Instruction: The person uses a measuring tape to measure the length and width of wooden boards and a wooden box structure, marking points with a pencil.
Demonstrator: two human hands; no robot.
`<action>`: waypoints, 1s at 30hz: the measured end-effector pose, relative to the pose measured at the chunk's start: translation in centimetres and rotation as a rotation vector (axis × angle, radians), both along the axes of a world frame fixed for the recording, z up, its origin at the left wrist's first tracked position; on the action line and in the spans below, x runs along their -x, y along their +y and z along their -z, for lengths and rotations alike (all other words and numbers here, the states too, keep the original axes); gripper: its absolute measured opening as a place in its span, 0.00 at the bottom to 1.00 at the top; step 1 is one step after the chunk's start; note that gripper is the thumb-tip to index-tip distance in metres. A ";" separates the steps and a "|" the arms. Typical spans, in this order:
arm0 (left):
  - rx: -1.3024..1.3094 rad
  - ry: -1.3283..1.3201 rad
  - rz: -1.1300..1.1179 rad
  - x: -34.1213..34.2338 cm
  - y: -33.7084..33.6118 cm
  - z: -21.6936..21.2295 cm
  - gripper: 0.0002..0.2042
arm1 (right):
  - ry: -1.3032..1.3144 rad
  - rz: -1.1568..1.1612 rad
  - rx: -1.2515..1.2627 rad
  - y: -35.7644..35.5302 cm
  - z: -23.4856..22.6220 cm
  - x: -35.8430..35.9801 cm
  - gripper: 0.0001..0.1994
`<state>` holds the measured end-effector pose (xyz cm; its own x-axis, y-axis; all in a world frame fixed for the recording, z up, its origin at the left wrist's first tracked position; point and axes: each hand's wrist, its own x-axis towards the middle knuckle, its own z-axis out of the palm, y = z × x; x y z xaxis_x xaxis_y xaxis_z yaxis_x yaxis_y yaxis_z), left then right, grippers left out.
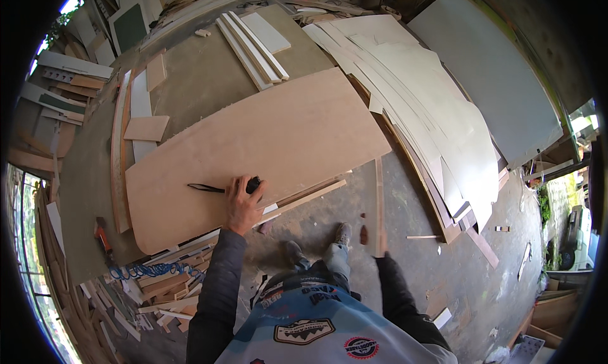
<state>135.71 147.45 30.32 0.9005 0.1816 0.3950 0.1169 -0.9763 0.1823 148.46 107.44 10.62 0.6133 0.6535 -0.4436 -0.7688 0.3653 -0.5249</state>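
Observation:
My left hand (242, 205) is closed around a black tape measure (253, 185), resting it on a large tan wooden panel (272, 136). A black wrist strap (206, 187) trails from the tape measure to the left across the panel. The panel is long and has rounded corners at its left end. My right hand (382, 245) hangs low over the floor, beside a narrow wood strip (380, 199). Motion blur hides its fingers, so I cannot tell whether it grips the strip.
Beneath the panel is a broad worktop (82, 205); white boards (250, 50) and wood offcuts (147, 128) lie on it. An orange-handled tool (102, 237) and a coiled blue hose (152, 271) are at left. Stacked pale sheets (418, 104) stand right, scrap wood (174, 297) below.

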 end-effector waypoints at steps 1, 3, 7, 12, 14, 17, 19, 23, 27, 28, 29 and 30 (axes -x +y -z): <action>0.024 0.016 -0.018 0.5 -0.6 0.4 0.33 | 0.062 0.113 -0.069 1.5 0.2 2.3 0.27; 0.059 0.059 -0.042 1.4 -1.1 0.7 0.33 | -0.038 0.019 0.105 -0.9 -0.4 2.0 0.27; 0.053 0.021 0.007 0.1 -0.5 -0.6 0.33 | -0.027 -0.342 0.004 -10.7 -0.8 -8.9 0.29; 0.111 -0.024 -0.022 -0.5 -2.0 -0.6 0.30 | -0.107 -0.237 0.170 -5.6 -2.8 -4.6 0.24; 0.117 -0.063 -0.001 -2.2 -3.0 0.7 0.29 | -0.031 -0.127 0.176 -1.3 -4.3 -1.5 0.25; 0.050 -0.084 0.100 -7.6 -7.2 0.5 0.27 | 0.029 -0.159 0.168 2.2 -5.2 -2.3 0.34; -0.015 -0.076 0.129 -12.2 -10.2 0.6 0.27 | 0.052 -0.172 0.180 3.5 -5.0 -3.6 0.36; -0.108 -0.034 0.140 -18.0 -12.3 0.9 0.27 | -0.021 -0.244 0.283 2.7 -3.0 -5.9 0.36; -0.076 -0.011 0.004 -16.5 -11.9 1.0 0.29 | -0.107 -0.464 0.278 -1.2 -1.3 -9.7 0.34; -0.087 -0.007 -0.029 -15.7 -11.7 1.0 0.29 | -0.141 -0.530 0.270 -1.0 -2.1 -10.2 0.34; -0.098 -0.002 -0.063 -14.7 -11.6 1.1 0.29 | -0.094 -0.476 0.380 -0.4 -2.6 -9.1 0.33; -0.103 -0.009 -0.073 -15.1 -12.0 0.8 0.29 | -0.220 -0.390 0.425 -0.2 -1.4 -8.1 0.32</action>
